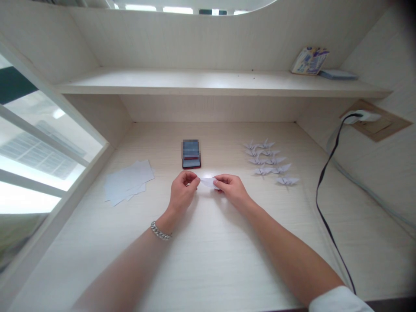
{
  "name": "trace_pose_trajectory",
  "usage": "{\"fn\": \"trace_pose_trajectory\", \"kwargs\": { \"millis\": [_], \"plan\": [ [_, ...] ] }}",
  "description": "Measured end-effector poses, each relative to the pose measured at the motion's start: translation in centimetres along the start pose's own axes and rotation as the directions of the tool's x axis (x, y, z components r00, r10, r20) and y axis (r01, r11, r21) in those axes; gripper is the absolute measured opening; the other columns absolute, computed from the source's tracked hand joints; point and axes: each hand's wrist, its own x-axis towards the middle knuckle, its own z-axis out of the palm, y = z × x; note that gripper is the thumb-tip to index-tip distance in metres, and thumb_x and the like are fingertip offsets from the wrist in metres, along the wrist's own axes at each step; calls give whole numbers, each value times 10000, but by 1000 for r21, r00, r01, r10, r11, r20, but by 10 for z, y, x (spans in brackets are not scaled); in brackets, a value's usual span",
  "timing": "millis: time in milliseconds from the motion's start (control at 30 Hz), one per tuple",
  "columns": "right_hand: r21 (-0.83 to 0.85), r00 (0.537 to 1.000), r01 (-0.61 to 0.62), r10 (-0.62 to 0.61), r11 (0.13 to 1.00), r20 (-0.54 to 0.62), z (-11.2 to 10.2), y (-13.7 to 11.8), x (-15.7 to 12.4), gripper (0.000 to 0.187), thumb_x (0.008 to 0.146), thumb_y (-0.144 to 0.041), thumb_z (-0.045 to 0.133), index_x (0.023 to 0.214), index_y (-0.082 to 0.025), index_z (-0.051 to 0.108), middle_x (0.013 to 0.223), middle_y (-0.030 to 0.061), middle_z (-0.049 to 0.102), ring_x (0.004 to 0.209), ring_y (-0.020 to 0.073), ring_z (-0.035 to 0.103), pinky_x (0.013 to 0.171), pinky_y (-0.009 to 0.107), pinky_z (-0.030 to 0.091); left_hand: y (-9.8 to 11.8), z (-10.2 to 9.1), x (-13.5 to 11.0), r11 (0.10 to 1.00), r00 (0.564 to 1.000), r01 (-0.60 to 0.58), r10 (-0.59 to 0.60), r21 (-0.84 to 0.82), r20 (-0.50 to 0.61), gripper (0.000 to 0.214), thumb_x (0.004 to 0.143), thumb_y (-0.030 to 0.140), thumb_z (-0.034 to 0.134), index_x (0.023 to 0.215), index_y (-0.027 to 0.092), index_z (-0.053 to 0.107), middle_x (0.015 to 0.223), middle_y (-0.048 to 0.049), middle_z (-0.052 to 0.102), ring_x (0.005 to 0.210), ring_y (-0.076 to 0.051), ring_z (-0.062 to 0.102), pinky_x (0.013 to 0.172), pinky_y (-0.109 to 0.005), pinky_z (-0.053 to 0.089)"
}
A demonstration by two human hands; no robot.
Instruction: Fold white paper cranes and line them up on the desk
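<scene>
Overlapping flat sheets of white paper (pixel 128 181) were noted left of a dark, red-edged rectangular device (pixel 191 163), its face blurred. On the near side of the device, a small folded piece of white paper (pixel 207 183) was held pinched by the left hand (pixel 182 191) and, at its other end, by the right hand (pixel 232 189). Small white folded-paper cranes (pixel 269 160) were arranged in rows right of the device; farther right, a black cord (pixel 321 174) was observed.
</scene>
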Motion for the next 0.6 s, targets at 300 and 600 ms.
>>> {"fn": "trace_pose_trajectory", "kwargs": {
  "millis": [300, 600],
  "plan": [
    [-65, 995, 14, -7, 998, 103, -1, -6, -4, 223, 659, -318, 656, 798, -145, 672, 677, 26, 644, 577, 126, 572, 511, 230, 463, 5, 4, -5, 986, 942, 162, -147, -25, 303, 300, 662, 348, 671, 867, 129, 667, 837, -79, 684, 665, -161, 637, 622, -267, 513],
    [-90, 993, 40, -29, 995, 118, -1, -7, -5, 177, 679, -309, 644, 753, -149, 665, 664, 19, 634, 592, 128, 576, 537, 237, 466, 2, 3, -5, 986, 933, 154, -126, -60, 336, 234, 670, 319, 664, 809, 131, 646, 768, -56, 658, 664, -140, 607, 615, -255, 507]
  ]
}}
